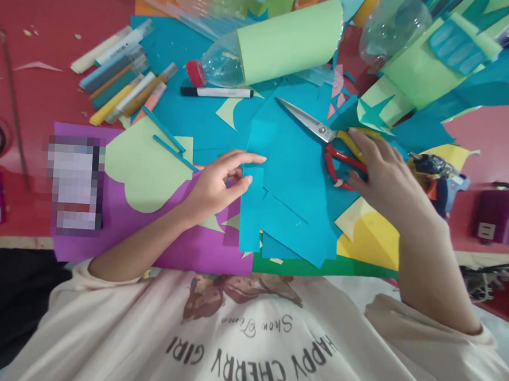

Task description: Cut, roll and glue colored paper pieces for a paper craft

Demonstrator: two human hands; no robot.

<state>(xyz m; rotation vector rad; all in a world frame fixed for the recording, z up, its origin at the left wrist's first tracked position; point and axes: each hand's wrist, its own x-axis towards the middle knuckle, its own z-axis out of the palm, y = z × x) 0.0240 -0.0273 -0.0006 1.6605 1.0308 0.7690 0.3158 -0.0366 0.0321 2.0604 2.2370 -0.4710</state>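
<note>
My left hand point(218, 185) rests on a narrow strip of blue paper point(251, 213), pinching its upper edge between thumb and fingers. That strip lies on a pile of blue paper sheets point(294, 175) in the middle of the table. My right hand point(382, 178) lies over the red and yellow handles of a pair of scissors point(322, 131). The fingers curl on the handles. The blades lie shut on the blue paper and point up and left.
A purple sheet point(119, 217), a light green cutout point(141, 172), yellow point(372, 238) and green paper surround the pile. Several markers point(119, 79) lie at upper left. A plastic bottle wrapped in green paper point(272, 48) lies behind. A glue gun point(436, 176) sits at right.
</note>
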